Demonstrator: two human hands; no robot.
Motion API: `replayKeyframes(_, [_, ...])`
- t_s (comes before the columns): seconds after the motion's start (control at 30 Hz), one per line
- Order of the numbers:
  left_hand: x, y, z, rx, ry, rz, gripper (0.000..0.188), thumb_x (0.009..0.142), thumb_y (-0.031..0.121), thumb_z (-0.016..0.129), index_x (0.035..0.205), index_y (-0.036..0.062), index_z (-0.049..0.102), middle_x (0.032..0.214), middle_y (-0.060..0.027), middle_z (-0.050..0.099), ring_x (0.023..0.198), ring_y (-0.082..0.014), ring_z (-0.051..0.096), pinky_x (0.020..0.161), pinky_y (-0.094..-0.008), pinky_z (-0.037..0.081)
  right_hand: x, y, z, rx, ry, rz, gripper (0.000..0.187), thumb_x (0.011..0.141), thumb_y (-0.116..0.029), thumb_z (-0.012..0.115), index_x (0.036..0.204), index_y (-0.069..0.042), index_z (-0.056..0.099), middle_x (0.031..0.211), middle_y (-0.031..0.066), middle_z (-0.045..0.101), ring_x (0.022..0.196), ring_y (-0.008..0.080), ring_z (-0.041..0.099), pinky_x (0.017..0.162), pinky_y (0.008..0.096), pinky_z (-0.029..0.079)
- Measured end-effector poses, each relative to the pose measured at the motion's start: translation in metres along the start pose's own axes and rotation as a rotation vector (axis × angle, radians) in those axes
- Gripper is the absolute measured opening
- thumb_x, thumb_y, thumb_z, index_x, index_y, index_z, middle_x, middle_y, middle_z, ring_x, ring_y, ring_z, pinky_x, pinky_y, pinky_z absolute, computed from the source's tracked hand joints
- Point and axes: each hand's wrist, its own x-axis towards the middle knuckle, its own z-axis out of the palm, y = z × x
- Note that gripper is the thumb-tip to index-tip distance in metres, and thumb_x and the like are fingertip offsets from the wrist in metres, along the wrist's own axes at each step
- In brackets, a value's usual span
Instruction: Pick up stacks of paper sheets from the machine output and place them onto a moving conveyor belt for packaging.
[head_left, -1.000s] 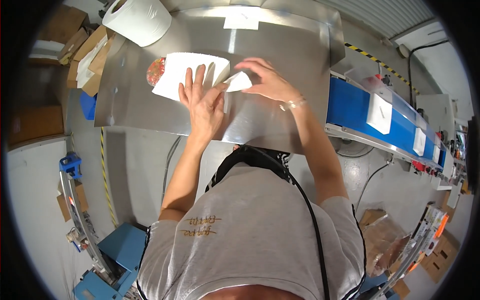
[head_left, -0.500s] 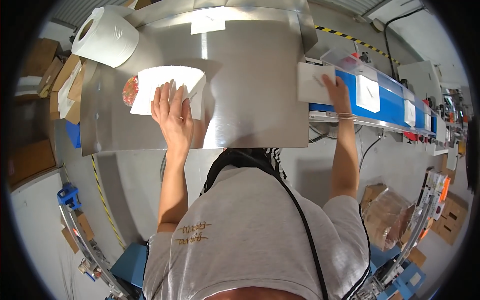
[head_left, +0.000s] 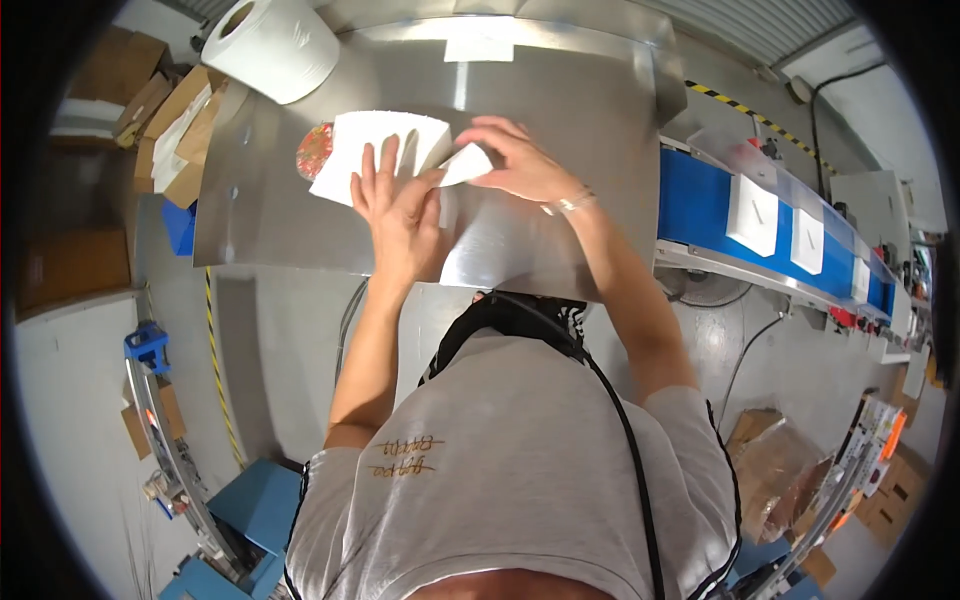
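Note:
A stack of thin white sheets point(head_left: 350, 152) lies on a metal worktable point(head_left: 590, 215), beside a round, red-speckled disc point(head_left: 314, 151) at its left edge. My left hand point(head_left: 395, 215) rests on the stack with its fingers spread. By its index finger, a folded white flap point(head_left: 466, 166) stands up at the stack's right side; whether it belongs to the top sheet I cannot tell. My right hand point(head_left: 538, 168) reaches in from the right, thumb and fingers apart around the flap's outer end. Its thumb seems to touch the flap.
To the right runs a blue conveyor belt point(head_left: 690, 205) carrying several white square pieces point(head_left: 752, 215) under a clear guard. A big white roll point(head_left: 285, 50) stands at the back left. Cardboard boxes point(head_left: 185, 140) lie left of the table. A white paper point(head_left: 479, 44) sits at the far edge.
My right hand has let go of a white square at the belt's near end and come left to the stack. The belt's pieces appear farther along. The view has shifted slightly.

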Motion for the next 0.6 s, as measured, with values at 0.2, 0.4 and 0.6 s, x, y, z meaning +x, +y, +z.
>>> replayKeyframes(0.2, [-0.001,-0.023,-0.002,0.129,0.026,-0.028,0.045,0.083,0.018,0.063,0.125,0.0091,0.055,0.139,-0.0187,0.040,0.135,-0.0376,0.028,0.108,-0.0529,0.020,-0.039,0.025,-0.015,0.427,0.172,0.301,0.028,0.089,-0.023,0.064,0.104,0.000,0.059,0.088,0.0011,0.060,0.079,0.0084,0.052,0.069,0.0245,0.045])
replayKeyframes(0.4, [0.004,-0.017,-0.007,0.078,0.041,0.008,0.037,0.081,0.002,0.060,0.117,0.0090,0.061,0.133,-0.0130,0.048,0.129,-0.0346,0.038,0.107,-0.0487,0.025,-0.182,0.180,-0.114,-0.330,0.564,0.214,0.026,0.091,-0.029,0.061,0.101,-0.005,0.064,0.067,0.0004,0.058,0.063,0.0106,0.052,0.056,0.0308,0.044])
replayKeyframes(0.6, [-0.001,-0.022,-0.002,0.126,0.090,-0.017,0.037,0.077,-0.001,0.064,0.111,0.0132,0.066,0.129,-0.0133,0.052,0.126,-0.0355,0.041,0.104,-0.0454,0.032,-0.193,0.122,-0.168,-1.191,0.754,0.932,0.063,0.076,-0.047,0.068,0.122,-0.007,0.053,0.118,0.0159,0.056,0.101,0.0380,0.055,0.082,0.0499,0.045])
